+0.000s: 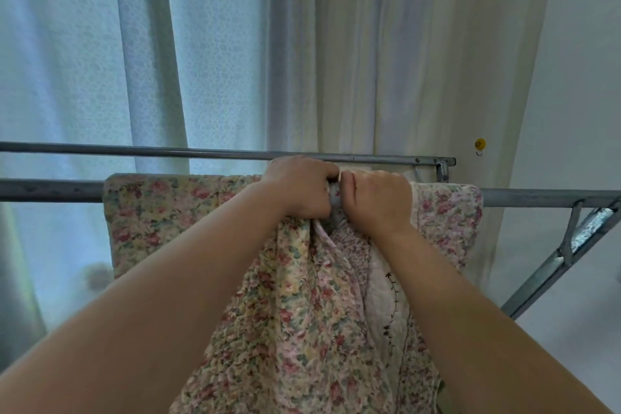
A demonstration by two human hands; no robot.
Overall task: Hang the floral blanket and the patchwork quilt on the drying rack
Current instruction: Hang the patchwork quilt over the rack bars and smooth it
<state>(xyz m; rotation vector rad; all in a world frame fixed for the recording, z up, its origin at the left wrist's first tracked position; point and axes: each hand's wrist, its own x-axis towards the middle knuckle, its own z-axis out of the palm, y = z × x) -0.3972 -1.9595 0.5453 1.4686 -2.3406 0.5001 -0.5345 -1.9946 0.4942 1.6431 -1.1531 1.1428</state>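
A floral quilted fabric in pink, yellow and green lies draped over the near metal bar of the drying rack. More of it hangs down toward me, showing white embroidered patches beside the flower print. My left hand and my right hand are side by side at the bar, both fists closed on the bunched top edge of the fabric. Whether this is one piece or two overlapping pieces I cannot tell.
A second, thinner rack bar runs behind the first. A slanted rack brace drops at the right. Pale blue curtains and cream curtains hang behind. A small yellow hook sits on the white wall.
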